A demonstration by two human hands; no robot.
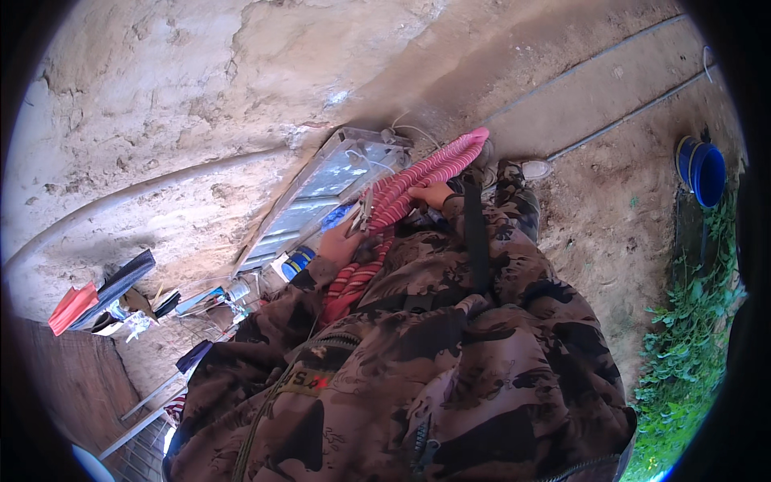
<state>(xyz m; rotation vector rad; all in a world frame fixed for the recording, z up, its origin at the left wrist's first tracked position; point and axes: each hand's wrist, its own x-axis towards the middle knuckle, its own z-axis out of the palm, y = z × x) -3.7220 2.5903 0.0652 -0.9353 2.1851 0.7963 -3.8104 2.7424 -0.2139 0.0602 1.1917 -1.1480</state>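
A long pink-and-red striped cloth [418, 177], bunched lengthwise like a garment, runs from my chest out to a plain pink end past my hands. My left hand [339, 243] closes on it at its left side. A small greyish thing [363, 215] shows by those fingers, too unclear to name. Farther along the cloth, my right hand [434, 195] is wrapped round its lower edge, fingers partly hidden. Part of the cloth [345, 281] hangs back against my camouflage jacket [450, 377].
A wooden-framed window or door panel [301, 201] stands by the rough earthen wall [161, 104]. Clothes [104, 297] hang at the left. A blue-and-yellow bucket [297, 263] sits behind my left arm. Another blue bucket [707, 174] is at the right, near green plants [691, 337].
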